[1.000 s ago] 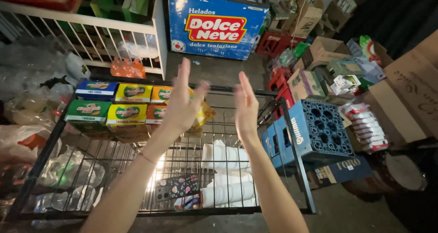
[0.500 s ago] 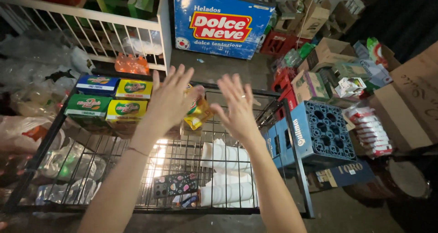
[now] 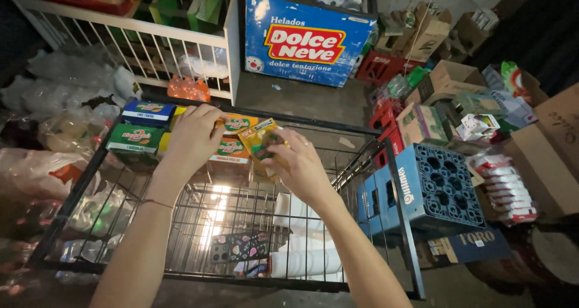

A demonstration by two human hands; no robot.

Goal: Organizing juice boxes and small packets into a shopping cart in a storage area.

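Yellow snack packet (image 3: 260, 144) is sitting at the far end of the wire cart (image 3: 398, 223), just beside the stacked boxes. Right hand (image 3: 295, 166) is gripping it, fingers curled round its lower edge. Left hand (image 3: 192, 136) is resting on the orange box (image 3: 232, 150) in that stack, fingers bent and close together. A green box (image 3: 134, 138) is lying left of it. Blue crate (image 3: 431, 190) is standing just outside the cart's right rail.

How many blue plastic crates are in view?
1: a blue plastic crate stands right of the black wire cart, beside cardboard boxes. More may be hidden among the clutter.
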